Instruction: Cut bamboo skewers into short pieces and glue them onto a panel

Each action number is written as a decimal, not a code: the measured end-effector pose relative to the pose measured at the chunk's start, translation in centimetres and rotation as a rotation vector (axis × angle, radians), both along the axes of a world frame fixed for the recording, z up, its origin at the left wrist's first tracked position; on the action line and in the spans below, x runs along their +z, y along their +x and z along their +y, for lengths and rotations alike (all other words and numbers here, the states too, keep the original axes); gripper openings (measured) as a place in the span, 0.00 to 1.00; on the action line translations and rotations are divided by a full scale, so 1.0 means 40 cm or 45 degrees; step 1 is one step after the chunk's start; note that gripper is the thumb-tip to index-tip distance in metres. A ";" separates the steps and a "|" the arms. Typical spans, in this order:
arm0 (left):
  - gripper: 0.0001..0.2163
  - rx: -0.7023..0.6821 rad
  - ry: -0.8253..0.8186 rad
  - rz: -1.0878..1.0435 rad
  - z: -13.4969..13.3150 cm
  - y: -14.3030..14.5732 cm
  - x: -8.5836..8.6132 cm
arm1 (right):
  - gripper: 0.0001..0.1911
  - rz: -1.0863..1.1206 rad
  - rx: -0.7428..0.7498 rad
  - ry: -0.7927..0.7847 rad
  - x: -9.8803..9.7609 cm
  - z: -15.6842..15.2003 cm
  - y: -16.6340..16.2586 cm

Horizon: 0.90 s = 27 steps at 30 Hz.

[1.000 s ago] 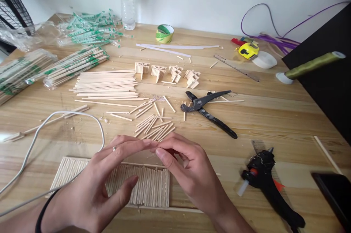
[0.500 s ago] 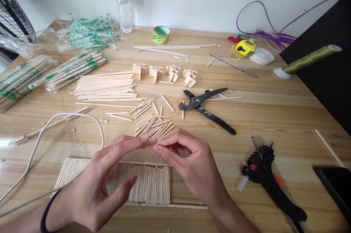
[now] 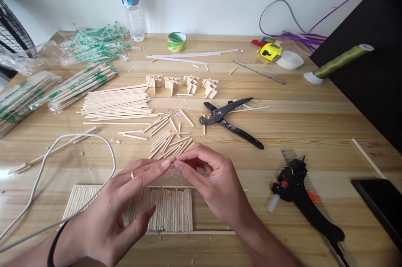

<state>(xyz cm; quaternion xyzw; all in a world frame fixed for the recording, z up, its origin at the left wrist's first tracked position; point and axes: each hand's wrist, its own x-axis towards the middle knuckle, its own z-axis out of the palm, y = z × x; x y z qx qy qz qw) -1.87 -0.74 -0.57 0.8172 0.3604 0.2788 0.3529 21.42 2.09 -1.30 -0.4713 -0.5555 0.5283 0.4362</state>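
Over the near part of the table my left hand (image 3: 117, 202) has its fingers stretched out and its thumb held apart. Its fingertips meet those of my right hand (image 3: 220, 187), whose thumb and index finger are pinched together. Anything in that pinch is too small or hidden to make out. Below both hands lies a panel of side-by-side wooden sticks (image 3: 174, 210), partly covered by my left hand. Short cut sticks (image 3: 171, 143) lie scattered just beyond my fingertips. Farther off rest black cutting pliers (image 3: 221, 112) with their handles spread.
A hot glue gun (image 3: 297, 191) lies at right, near a dark phone (image 3: 380, 204). A white cable (image 3: 40, 170) loops at left. Behind are long sticks (image 3: 116, 101), small stick assemblies (image 3: 172, 84), a tape roll (image 3: 176, 42), a bottle (image 3: 133, 15) and a tape measure (image 3: 270, 51).
The camera view has shifted slightly, so table items appear a little farther left. My left fingers have tilted a little, and the fingertips of both hands stay together.
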 end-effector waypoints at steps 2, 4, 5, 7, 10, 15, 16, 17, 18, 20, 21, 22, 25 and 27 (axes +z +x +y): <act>0.37 0.020 -0.015 0.028 -0.001 -0.002 0.000 | 0.03 -0.011 0.017 0.008 -0.001 -0.001 0.002; 0.38 0.032 -0.026 0.043 -0.002 -0.003 0.001 | 0.03 -0.026 0.025 0.027 -0.003 -0.002 0.003; 0.38 0.034 -0.029 0.040 -0.003 -0.003 0.001 | 0.03 -0.036 0.027 0.040 -0.003 -0.002 0.003; 0.38 0.039 -0.031 0.023 -0.003 -0.002 0.003 | 0.04 -0.054 0.032 0.070 -0.002 -0.002 0.004; 0.39 0.049 -0.024 0.021 -0.002 -0.002 0.008 | 0.05 -0.071 0.034 0.111 0.001 -0.002 0.002; 0.38 0.033 -0.055 0.014 0.001 -0.005 0.010 | 0.08 -0.122 0.061 0.170 0.007 -0.005 -0.003; 0.38 0.040 -0.061 0.018 0.002 -0.005 0.009 | 0.09 -0.127 0.067 0.181 0.008 -0.006 -0.004; 0.38 0.049 -0.065 0.020 0.002 -0.006 0.007 | 0.09 -0.129 0.071 0.190 0.009 -0.006 -0.005; 0.38 0.056 -0.070 0.018 0.002 -0.007 0.005 | 0.09 -0.133 0.078 0.195 0.010 -0.007 -0.005; 0.38 0.067 -0.082 0.006 0.002 -0.007 0.003 | 0.08 -0.139 0.090 0.193 0.012 -0.008 -0.004; 0.38 0.069 -0.088 -0.005 0.001 -0.008 0.003 | 0.08 -0.143 0.094 0.191 0.012 -0.009 -0.003; 0.38 0.070 -0.096 -0.016 0.001 -0.008 0.003 | 0.07 -0.150 0.096 0.188 0.013 -0.009 -0.002; 0.38 0.076 -0.135 -0.039 -0.003 -0.011 0.002 | 0.06 -0.163 0.070 0.185 0.010 -0.008 -0.001; 0.37 0.085 -0.179 -0.055 -0.006 -0.015 -0.001 | 0.06 -0.154 0.045 0.168 0.006 -0.007 -0.001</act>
